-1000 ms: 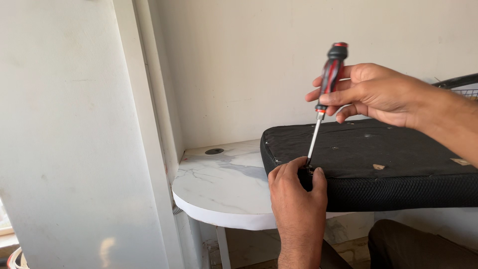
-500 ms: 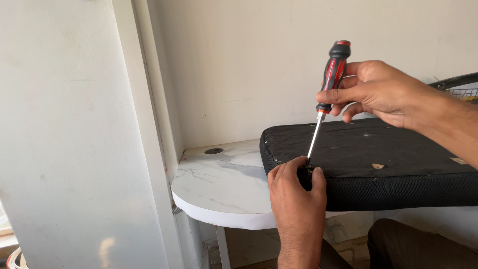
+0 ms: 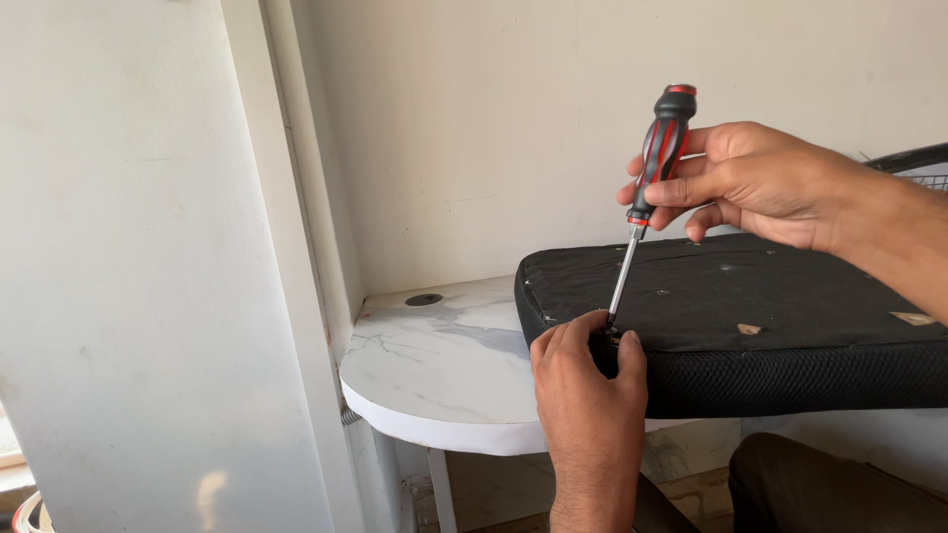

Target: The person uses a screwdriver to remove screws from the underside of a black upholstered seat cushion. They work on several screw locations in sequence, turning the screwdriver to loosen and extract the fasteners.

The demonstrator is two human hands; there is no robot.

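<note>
My right hand (image 3: 755,183) grips the red and black handle of a screwdriver (image 3: 660,148), held nearly upright. Its metal shaft runs down to a small fitting at the front left corner of a black seat cushion (image 3: 750,306) that lies upside down on a white marble-look table (image 3: 434,365). My left hand (image 3: 590,395) pinches that small fitting at the cushion's edge, with fingertips right beside the screwdriver tip. The fitting itself is mostly hidden by my fingers.
A white wall panel (image 3: 148,266) stands close on the left. A round dark grommet (image 3: 424,299) sits in the table's back corner. Small screw holes and a tan scrap (image 3: 750,330) dot the cushion's underside. A dark curved chair part (image 3: 908,160) shows at the far right.
My right hand has shifted its fingers around the screwdriver handle, which moved slightly; the tip stays in the same spot. My left hand has not moved.
</note>
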